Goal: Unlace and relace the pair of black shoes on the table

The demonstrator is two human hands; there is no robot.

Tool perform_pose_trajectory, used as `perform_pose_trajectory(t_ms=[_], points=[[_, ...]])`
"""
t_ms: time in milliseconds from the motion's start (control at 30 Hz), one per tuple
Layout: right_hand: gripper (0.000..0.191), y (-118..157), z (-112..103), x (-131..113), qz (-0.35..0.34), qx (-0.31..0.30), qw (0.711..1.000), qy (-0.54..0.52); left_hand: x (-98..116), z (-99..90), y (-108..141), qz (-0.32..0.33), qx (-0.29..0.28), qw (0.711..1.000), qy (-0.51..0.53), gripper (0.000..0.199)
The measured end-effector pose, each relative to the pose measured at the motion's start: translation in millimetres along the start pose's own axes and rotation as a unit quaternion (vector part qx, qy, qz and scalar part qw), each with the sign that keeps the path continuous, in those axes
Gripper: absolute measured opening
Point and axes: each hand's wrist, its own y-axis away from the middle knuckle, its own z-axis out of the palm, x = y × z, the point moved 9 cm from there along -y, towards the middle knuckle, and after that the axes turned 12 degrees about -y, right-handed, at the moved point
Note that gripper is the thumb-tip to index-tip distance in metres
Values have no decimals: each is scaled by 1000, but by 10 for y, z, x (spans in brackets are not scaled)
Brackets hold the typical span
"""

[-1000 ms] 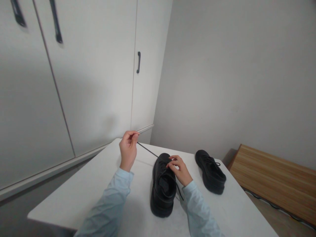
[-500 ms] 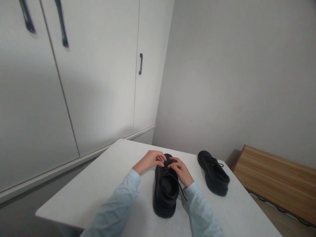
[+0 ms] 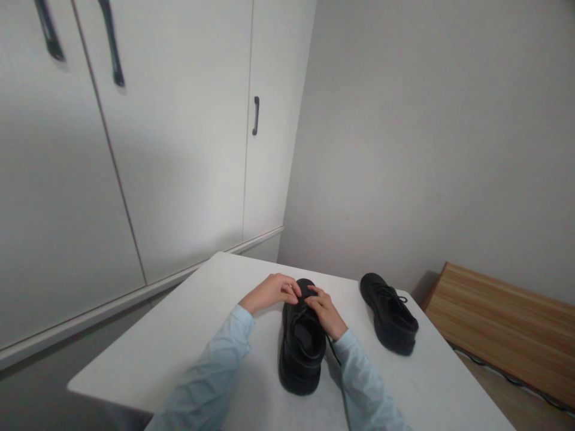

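Note:
A black lace-up shoe (image 3: 298, 368) stands upright on the white table, its toe pointing away from me and its opening towards me. My left hand (image 3: 275, 291) reaches in from the left, thumb and fingers pinched together over the lacing near the toe. From the right, my right hand (image 3: 326, 312) pinches at the same lacing, its fingertips close to the left ones. A dark shoelace (image 3: 333, 352) trails down the shoe's right side towards my right sleeve. The fine lace between my fingertips is hard to make out against the black upper.
Another black shoe (image 3: 390, 314), with its lace tied in a bow, stands to the right on the white table (image 3: 179, 341). White cabinets (image 3: 188, 149) with dark handles rise at the left. A wood-grain panel (image 3: 503, 323) and a cable lie beyond the table's right edge.
My right hand has shifted very slightly, and its wrist has moved a little to the left. Both hands remain at the lacing, and the shoes have not visibly moved.

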Motion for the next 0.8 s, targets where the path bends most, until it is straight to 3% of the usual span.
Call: perform_pose_trajectory(t_ms=[167,433,667,800], points=[[24,-28,40,27,11,-19,1000,16,-23,26,-14,2,-20,999,25,23],[23,-39,48,33,33,-45,998,15,-2,13,-45,16,10,1000,-12,20],[21,-16,67,-110,2,-70,997,14,-17,59,-57,12,0,999,42,24],[20,3,28,-174,-18,-31,999,29,25,47,-54,20,9,1000,7,21]])
